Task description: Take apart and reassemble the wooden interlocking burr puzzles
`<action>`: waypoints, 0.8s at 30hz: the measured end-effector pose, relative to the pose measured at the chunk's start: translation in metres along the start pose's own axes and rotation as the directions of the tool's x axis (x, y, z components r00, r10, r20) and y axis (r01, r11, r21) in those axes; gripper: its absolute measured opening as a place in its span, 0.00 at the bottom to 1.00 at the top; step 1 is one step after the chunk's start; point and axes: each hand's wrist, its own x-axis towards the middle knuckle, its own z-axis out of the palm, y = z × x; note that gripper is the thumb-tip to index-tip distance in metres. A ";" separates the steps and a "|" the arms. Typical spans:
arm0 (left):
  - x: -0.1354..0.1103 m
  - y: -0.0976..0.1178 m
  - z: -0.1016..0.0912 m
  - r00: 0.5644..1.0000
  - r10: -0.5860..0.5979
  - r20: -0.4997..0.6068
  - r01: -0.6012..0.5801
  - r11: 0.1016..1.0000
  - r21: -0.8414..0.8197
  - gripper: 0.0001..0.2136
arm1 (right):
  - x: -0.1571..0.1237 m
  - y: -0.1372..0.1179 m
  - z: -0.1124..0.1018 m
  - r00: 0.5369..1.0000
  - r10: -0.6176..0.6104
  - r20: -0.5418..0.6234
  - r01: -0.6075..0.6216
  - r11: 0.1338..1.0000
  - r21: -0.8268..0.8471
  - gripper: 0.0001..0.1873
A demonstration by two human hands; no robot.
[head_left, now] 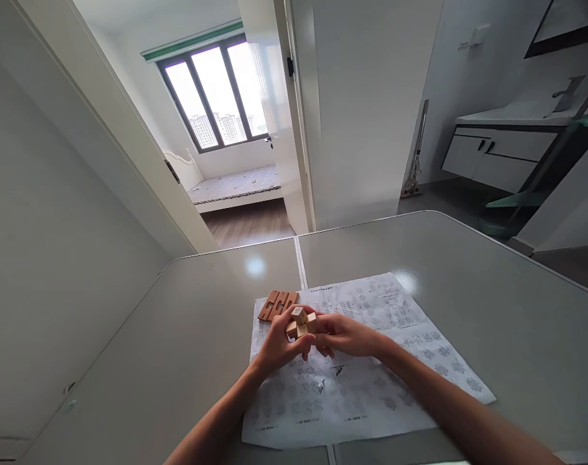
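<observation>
Both hands are closed around a light wooden burr puzzle [301, 330], a cluster of interlocking square sticks, held just above a printed sheet. My left hand [277, 343] grips it from the left, with the thumb along its near side. From the right, my right hand [344, 334] pinches it with thumb and fingers. One stick end on top bears a dark mark, too small to read. Partly behind my left hand lies a reddish-brown flat wooden puzzle [277, 303] with cut-out slots. Under the hands, the creased instruction sheet [371, 413] shows rows of small diagrams.
The sheet lies on a glossy grey table [201, 336] with a pale seam down its middle. Past the far edge are an open door [274, 116], a bed [240, 184] below a window, and a washbasin cabinet [497, 155] at the right.
</observation>
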 end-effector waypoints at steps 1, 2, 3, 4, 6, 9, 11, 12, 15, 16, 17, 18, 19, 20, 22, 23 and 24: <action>0.000 0.000 0.001 1.000 0.008 -0.023 -0.008 1.000 0.017 0.23 | 0.000 0.002 0.001 0.999 -0.016 -0.038 0.016 1.000 -0.017 0.26; 0.000 0.001 0.003 0.999 0.019 -0.043 -0.018 0.999 0.032 0.21 | 0.000 0.003 0.002 0.997 -0.033 -0.069 0.031 0.999 -0.032 0.25; 0.000 0.002 0.004 0.998 0.034 -0.062 -0.031 0.998 0.049 0.20 | 0.000 0.005 0.003 0.994 -0.049 -0.095 0.044 0.998 -0.050 0.24; 0.000 0.002 0.005 0.996 0.054 -0.077 -0.049 0.996 0.070 0.19 | 0.000 0.007 0.003 0.990 -0.066 -0.122 0.057 0.996 -0.075 0.23; 0.000 0.003 0.006 0.989 0.108 -0.105 -0.093 0.987 0.133 0.19 | 0.002 0.010 0.005 0.976 -0.105 -0.191 0.079 0.987 -0.139 0.23; 0.000 0.001 0.008 0.970 0.184 -0.159 -0.141 0.959 0.244 0.21 | 0.004 0.014 0.007 0.945 -0.149 -0.292 0.083 0.971 -0.225 0.22; 0.000 -0.001 0.010 0.956 0.220 -0.196 -0.155 0.941 0.300 0.23 | 0.006 0.016 0.009 0.922 -0.163 -0.351 0.070 0.962 -0.262 0.19; 0.000 -0.002 0.011 0.948 0.236 -0.212 -0.160 0.933 0.323 0.24 | 0.006 0.016 0.010 0.910 -0.169 -0.379 0.061 0.958 -0.280 0.17; -0.002 -0.007 0.013 0.934 0.259 -0.246 -0.159 0.918 0.363 0.25 | 0.006 0.015 0.014 0.878 -0.196 -0.437 0.047 0.943 -0.329 0.14; -0.002 -0.008 0.014 0.933 0.257 -0.251 -0.155 0.918 0.364 0.25 | 0.005 0.014 0.016 0.871 -0.206 -0.446 0.046 0.938 -0.344 0.14; -0.003 -0.008 0.013 0.934 0.253 -0.253 -0.152 0.921 0.360 0.25 | 0.005 0.013 0.017 0.865 -0.216 -0.453 0.044 0.932 -0.361 0.14; -0.003 -0.009 0.013 0.935 0.249 -0.253 -0.149 0.923 0.354 0.25 | 0.005 0.013 0.018 0.859 -0.225 -0.460 0.041 0.926 -0.376 0.14; -0.003 -0.008 0.013 0.937 0.246 -0.249 -0.150 0.925 0.349 0.25 | 0.005 0.013 0.018 0.857 -0.229 -0.463 0.040 0.923 -0.383 0.14; -0.002 -0.007 0.012 0.938 0.245 -0.243 -0.153 0.926 0.344 0.25 | 0.004 0.013 0.018 0.860 -0.226 -0.458 0.040 0.924 -0.380 0.14; -0.002 -0.005 0.011 0.944 0.239 -0.226 -0.155 0.930 0.334 0.25 | 0.004 0.012 0.017 0.875 -0.213 -0.435 0.049 0.932 -0.359 0.16; -0.001 -0.003 0.010 0.948 0.232 -0.216 -0.154 0.933 0.326 0.24 | 0.004 0.012 0.016 0.884 -0.209 -0.419 0.055 0.936 -0.349 0.17; -0.001 -0.001 0.010 0.953 0.223 -0.206 -0.151 0.937 0.315 0.24 | 0.004 0.011 0.015 0.891 -0.206 -0.403 0.063 0.938 -0.341 0.17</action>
